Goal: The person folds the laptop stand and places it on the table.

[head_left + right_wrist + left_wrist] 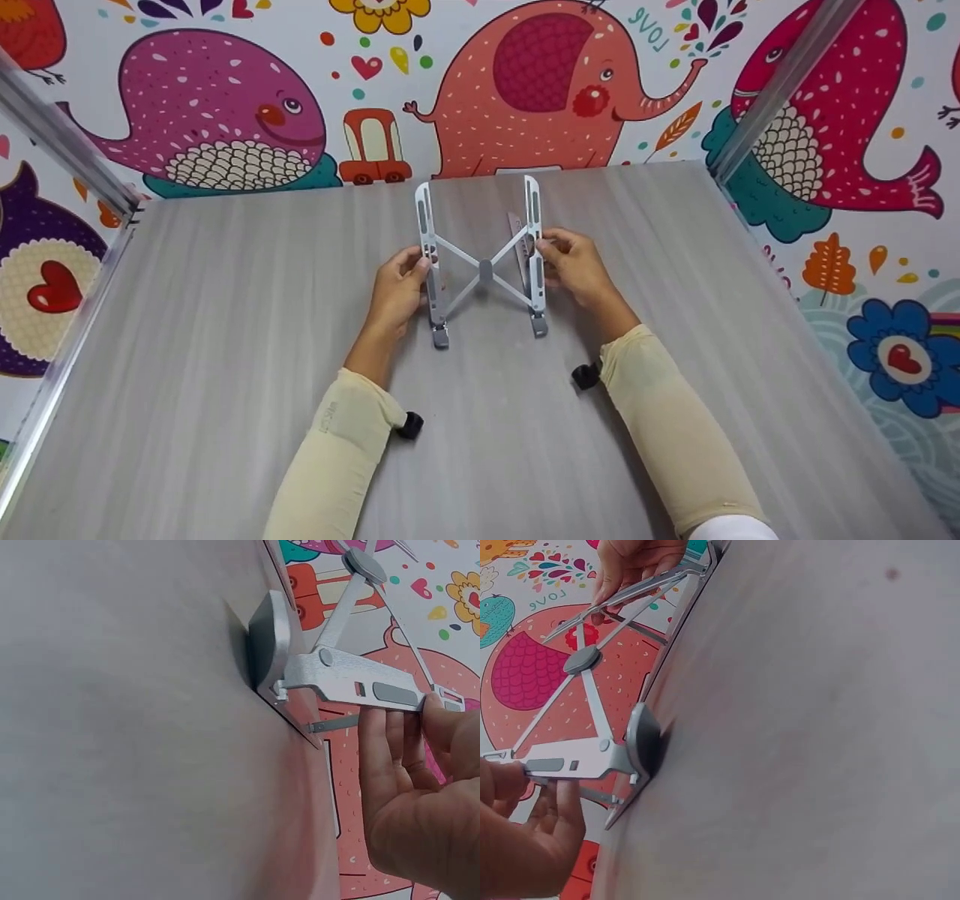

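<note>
A silver folding laptop stand [485, 270] stands unfolded on the table, its two side arms joined by an X of thin bars with a grey hub. My left hand [396, 292] pinches the left arm between thumb and fingers. On the other side, my right hand [581, 266] pinches the right arm in the same way. In the left wrist view, the raised arm and its grey foot lip [643, 739] show beside the left hand [547, 832]. The right wrist view shows the right hand's fingers [379, 757] under the arm, with the thumb at its side.
The wood-grain table [225, 360] runs to a back wall with printed cartoon animals [540, 97]. Metal posts [780, 90] rise at the back corners. A small black device [409, 425] sits at the left wrist, another [585, 375] at the right.
</note>
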Tool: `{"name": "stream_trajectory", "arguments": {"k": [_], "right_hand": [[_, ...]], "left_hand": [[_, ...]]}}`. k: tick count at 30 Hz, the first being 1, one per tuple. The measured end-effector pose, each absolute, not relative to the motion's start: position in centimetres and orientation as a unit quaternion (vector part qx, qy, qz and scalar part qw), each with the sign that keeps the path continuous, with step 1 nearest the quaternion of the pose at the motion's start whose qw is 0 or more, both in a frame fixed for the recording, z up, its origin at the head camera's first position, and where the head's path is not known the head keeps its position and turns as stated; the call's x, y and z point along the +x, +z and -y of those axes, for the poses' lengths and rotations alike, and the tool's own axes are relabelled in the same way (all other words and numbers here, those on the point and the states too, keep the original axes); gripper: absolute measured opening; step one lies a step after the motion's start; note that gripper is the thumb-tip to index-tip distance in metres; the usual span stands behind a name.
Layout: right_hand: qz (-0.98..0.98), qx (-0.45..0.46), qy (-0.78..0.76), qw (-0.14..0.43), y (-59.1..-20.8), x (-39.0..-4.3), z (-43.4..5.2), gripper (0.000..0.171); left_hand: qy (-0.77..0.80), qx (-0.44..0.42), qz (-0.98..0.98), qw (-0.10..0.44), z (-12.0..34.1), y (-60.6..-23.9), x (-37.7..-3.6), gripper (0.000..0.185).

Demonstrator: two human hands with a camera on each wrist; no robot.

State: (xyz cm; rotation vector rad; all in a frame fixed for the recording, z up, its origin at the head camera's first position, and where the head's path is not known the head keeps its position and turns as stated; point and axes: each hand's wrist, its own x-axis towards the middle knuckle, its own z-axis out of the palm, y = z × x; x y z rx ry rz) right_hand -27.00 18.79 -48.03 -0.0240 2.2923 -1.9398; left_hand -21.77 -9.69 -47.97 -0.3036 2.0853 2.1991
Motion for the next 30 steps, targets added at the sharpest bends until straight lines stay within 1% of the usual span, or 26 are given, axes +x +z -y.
{"name": "stream_trajectory", "arguments": {"k": [6, 10, 15, 22, 30], "right_hand": [[-0.762, -0.026, -0.644, 0.054, -48.0, -27.0, -18.5, 0.021], [-0.761, -0.031, -0.645, 0.069, -48.0, -27.0, -18.3, 0.023], [-0.762, -0.032, -0.642, 0.081, -47.9, -27.3, -18.3, 0.023], [-0.743, -0.023, -0.658, 0.121, -47.7, -27.5, -18.5, 0.024], [-0.740, -0.025, -0.658, 0.134, -47.5, -27.6, -18.3, 0.026]], "left_hand": [[0.672, -0.090, -0.735, 0.013, 9.4, -47.9, -21.6, 0.025], [0.654, -0.086, -0.752, 0.004, 9.4, -47.7, -21.6, 0.024], [0.648, -0.086, -0.757, 0.009, 9.3, -47.6, -21.8, 0.022], [0.631, -0.087, -0.771, -0.008, 8.8, -47.6, -21.8, 0.022], [0.617, -0.086, -0.782, -0.011, 8.6, -47.6, -21.7, 0.023]]}}
